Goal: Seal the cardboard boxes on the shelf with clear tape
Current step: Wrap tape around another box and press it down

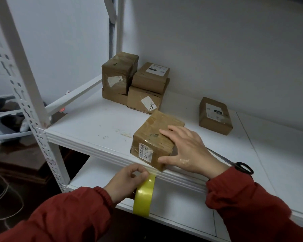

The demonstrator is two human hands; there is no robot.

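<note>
One cardboard box (152,142) sits at the shelf's (94,123) front edge. The right hand (187,151) presses it with straight fingers; the left hand (128,179) pinches the tape roll (143,194) below. The box looks light, stiff and tape-slick: steady its top.

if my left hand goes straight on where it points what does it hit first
Probably the shelf's front edge, right below the cardboard box under the right hand. The left hand, gripping the tape roll, points up at it; depth is unclear.
</note>
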